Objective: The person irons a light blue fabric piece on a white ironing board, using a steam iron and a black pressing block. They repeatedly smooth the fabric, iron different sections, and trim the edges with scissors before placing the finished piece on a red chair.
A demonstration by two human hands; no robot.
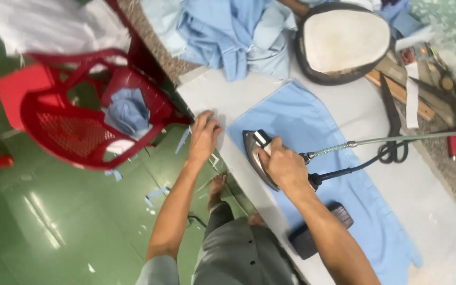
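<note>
My right hand (282, 164) grips the handle of a metal clothes iron (254, 150) that rests on a light blue piece of cloth (312, 126) spread over the white ironing table (222, 95). A springy hose and a black cord (376, 155) run from the iron's rear to the right. My left hand (205, 134) lies flat on the table's near edge, just left of the blue cloth, holding nothing.
A dark iron rest pad (317, 232) lies on the cloth near me. A padded oval pressing form (344, 42) and a heap of blue garments (228, 31) sit at the far end. A red plastic chair (80, 105) with blue cloth stands on the green floor at left. Tools (439, 74) lie at right.
</note>
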